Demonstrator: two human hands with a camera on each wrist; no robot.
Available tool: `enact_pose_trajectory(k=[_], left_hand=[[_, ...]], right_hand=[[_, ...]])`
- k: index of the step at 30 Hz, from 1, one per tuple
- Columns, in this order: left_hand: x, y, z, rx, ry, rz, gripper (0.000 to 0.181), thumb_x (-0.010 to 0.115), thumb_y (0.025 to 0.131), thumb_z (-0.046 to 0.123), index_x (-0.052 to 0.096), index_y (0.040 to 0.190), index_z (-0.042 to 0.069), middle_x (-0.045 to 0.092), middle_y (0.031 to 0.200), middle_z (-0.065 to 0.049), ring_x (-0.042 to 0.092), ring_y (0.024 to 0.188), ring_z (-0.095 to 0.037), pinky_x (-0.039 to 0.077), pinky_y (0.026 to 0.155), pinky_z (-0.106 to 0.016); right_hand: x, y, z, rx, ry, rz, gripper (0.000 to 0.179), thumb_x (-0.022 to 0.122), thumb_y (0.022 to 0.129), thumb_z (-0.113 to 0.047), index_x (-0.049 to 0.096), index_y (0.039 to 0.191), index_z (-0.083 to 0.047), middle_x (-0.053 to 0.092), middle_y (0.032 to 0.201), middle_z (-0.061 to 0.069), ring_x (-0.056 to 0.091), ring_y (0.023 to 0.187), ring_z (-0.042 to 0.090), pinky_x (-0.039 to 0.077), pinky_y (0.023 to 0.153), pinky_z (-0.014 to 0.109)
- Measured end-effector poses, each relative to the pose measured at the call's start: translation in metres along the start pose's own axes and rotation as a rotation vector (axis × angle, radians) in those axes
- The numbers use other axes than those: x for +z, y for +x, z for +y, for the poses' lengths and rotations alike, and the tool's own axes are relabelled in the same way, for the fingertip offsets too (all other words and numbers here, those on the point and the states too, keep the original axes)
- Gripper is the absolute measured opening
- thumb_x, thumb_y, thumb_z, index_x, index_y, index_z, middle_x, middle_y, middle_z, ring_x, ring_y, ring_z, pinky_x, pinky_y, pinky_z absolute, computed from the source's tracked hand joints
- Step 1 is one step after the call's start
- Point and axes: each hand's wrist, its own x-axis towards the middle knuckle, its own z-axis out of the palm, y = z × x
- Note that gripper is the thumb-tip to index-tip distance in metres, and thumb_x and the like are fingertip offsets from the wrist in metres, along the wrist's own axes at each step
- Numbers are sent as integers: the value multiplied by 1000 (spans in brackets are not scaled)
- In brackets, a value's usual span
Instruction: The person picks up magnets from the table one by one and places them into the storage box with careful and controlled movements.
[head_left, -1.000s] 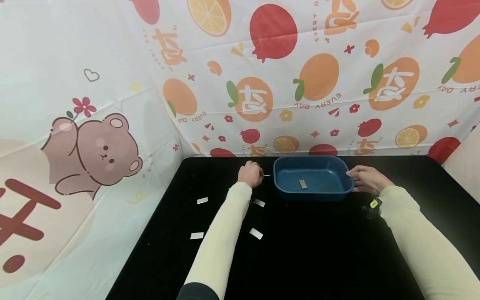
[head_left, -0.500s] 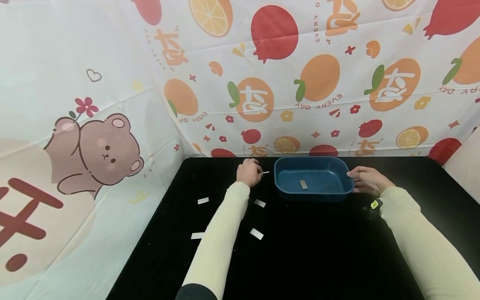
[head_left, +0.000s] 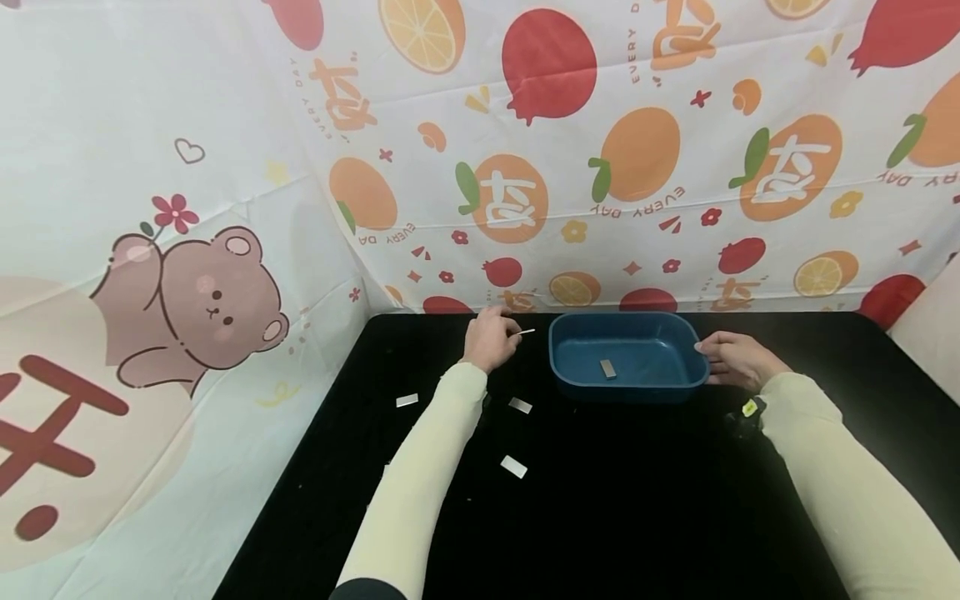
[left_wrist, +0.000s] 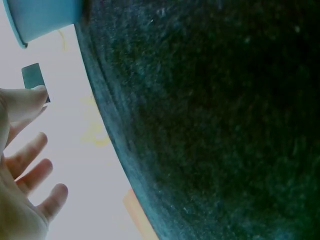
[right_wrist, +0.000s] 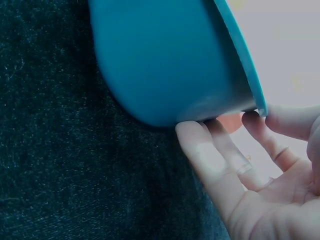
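Left-hand grip (head_left: 489, 340) pinched a small flat piece (left_wrist: 33, 76) between thumb and finger, near the blue bin (head_left: 637, 392); the right-hand grip (head_left: 738, 360) held the bin's right end. A second piece (head_left: 607, 368) lay inside, loose pieces (head_left: 513, 467) on the black surface (head_left: 622, 500).

Booth-like setting: fruit-print cloth (head_left: 618, 221), bear-print cloth (head_left: 172, 333), black tabletop (head_left: 607, 492).

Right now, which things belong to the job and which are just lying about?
Likely job:
thin grey rectangular piece pinched by left hand
blue rectangular tub held by right hand
second grey rectangular piece inside
loose silver rectangular pieces

Just surroundings:
black table
white fruit-print cloth
white bear-print cloth
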Motion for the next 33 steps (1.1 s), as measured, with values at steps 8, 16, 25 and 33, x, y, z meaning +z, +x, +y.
enact_pose_trajectory(k=[8, 16, 25, 33], left_hand=[[-7, -4, -1, 15, 10, 3, 16, 69, 93, 23, 79, 102, 16, 60, 137, -6, 50, 130, -26, 46, 104, -49], [-11, -5, 1, 56, 1, 43, 15, 69, 93, 24, 80, 100, 17, 60, 138, -7, 49, 133, -26, 42, 108, -52], [-15, -6, 5, 81, -18, 96, 15, 68, 93, 24, 80, 100, 16, 61, 136, -4, 49, 132, -24, 41, 110, -50], [-15, -7, 8, 130, -24, 123, 16, 68, 94, 25, 81, 99, 16, 64, 133, -2, 51, 129, -24, 43, 109, -49]], right_hand=[[1, -1, -2, 14, -8, -6, 28, 50, 104, -27, 56, 117, -4, 69, 91, -4, 68, 86, 12, 60, 86, 35], [2, -2, -4, 8, -14, -4, 28, 50, 104, -26, 55, 118, -2, 69, 91, -4, 67, 85, 12, 60, 86, 36], [2, -2, -4, 5, -15, 0, 29, 49, 104, -26, 54, 120, -2, 67, 92, -3, 66, 85, 13, 60, 82, 31], [1, -3, -3, 6, -14, 1, 28, 50, 104, -27, 55, 119, -3, 67, 91, -5, 66, 85, 12, 60, 81, 29]])
